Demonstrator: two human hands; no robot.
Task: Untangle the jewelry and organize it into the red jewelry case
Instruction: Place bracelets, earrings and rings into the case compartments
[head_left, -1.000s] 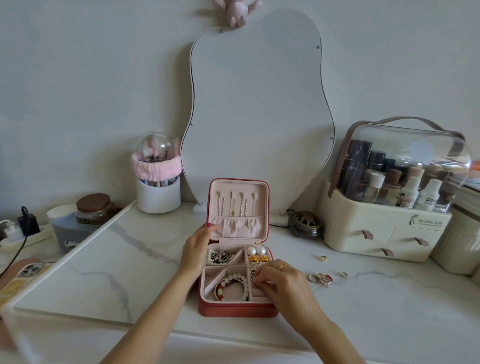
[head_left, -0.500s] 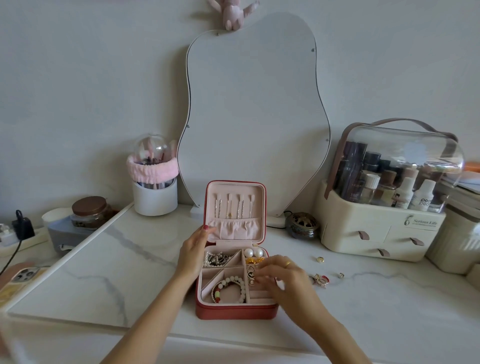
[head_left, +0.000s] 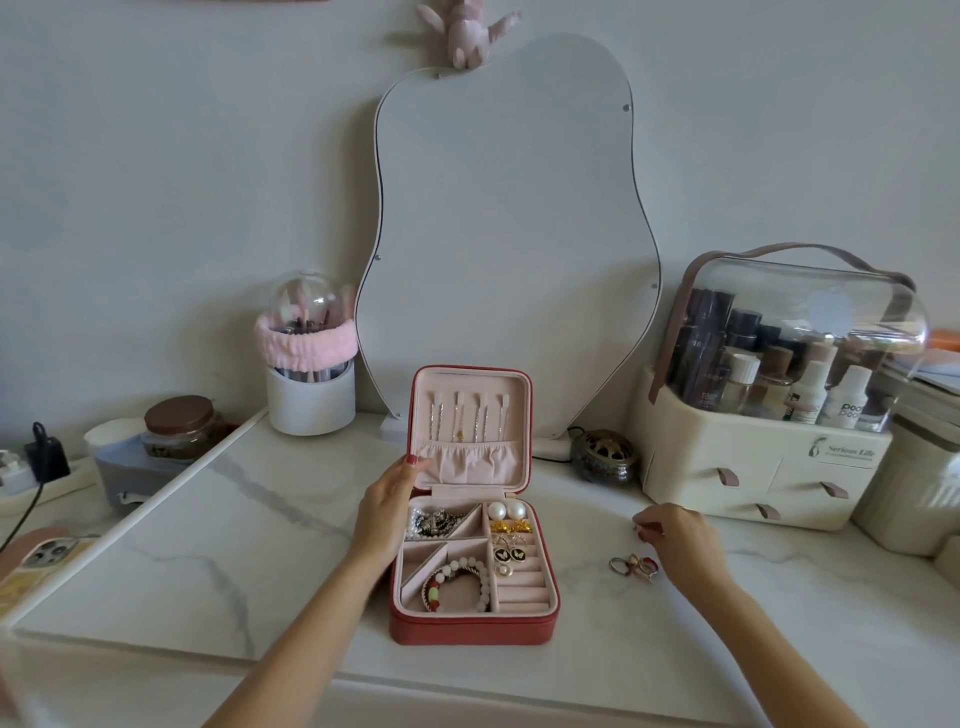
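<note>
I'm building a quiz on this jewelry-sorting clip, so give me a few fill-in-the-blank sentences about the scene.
1. The red jewelry case lies ____ on the marble top.
2. The left hand touches the case's ____.
3. The right hand reaches toward jewelry lying to the ____ of the case.
4. The two pearls sit in the case's back-____ compartment.

Missing words: open; lid; right; right

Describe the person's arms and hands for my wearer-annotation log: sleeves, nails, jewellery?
Both forearms are bare, with no sleeves in view. The left hand has a dark pink or red painted thumbnail. No watch or bracelet shows on either wrist. The right hand is seen from behind; any ring there is too small to confirm.
</note>
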